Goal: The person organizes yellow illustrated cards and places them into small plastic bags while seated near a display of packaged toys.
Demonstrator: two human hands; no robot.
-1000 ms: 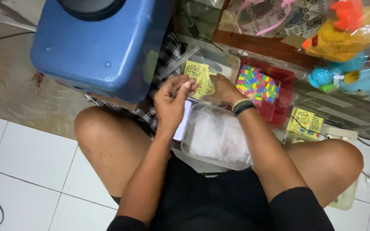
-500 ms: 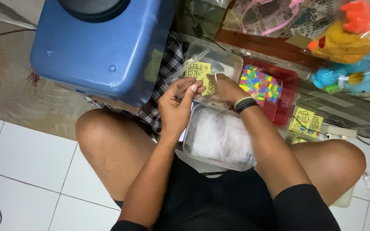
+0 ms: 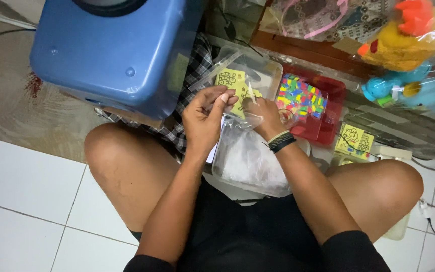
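Left hand [image 3: 205, 113] hides clear packet [image 3: 242, 98] edge.

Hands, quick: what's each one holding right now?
Left hand: fingers pinched shut on the clear plastic bag.
Right hand: fingers closed on the same bag, beside the yellow card.

Blue bin [image 3: 112, 50] on floor [image 3: 31, 181]
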